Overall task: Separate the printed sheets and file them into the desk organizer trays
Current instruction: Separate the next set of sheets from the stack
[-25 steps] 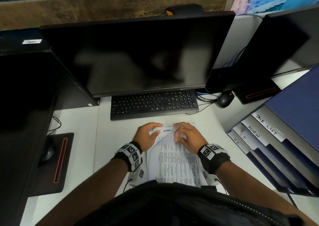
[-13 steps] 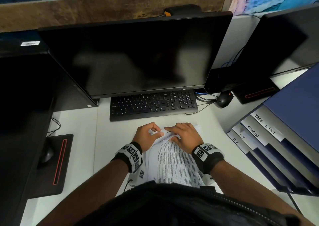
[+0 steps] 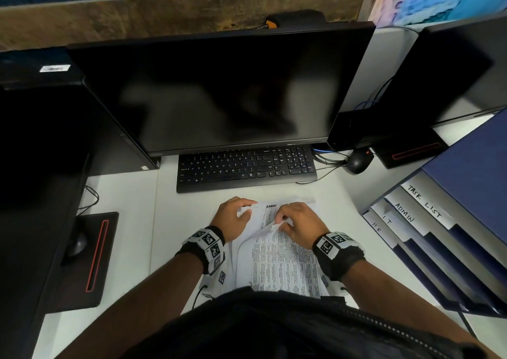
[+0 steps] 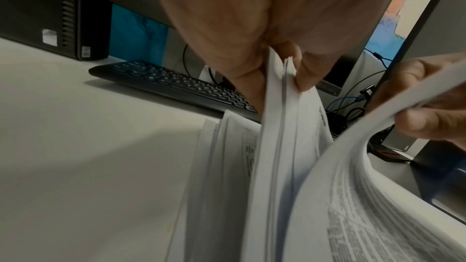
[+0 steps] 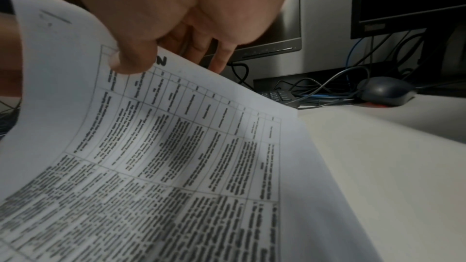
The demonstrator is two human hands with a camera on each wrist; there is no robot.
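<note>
The printed sheets lie stacked on the white counter before the keyboard. The separating step appears to be in hand: the right hand pinches and curls the top sheet's far corner, the left hand clamps several sheets' upper edge. An exposed page reads ADMIN (handwritten), so the next move likely calls for freeing one sheet and carrying it right to the desk organizer trays.

Dim indoor light, wide-angle edge bending, blurred wrist views
</note>
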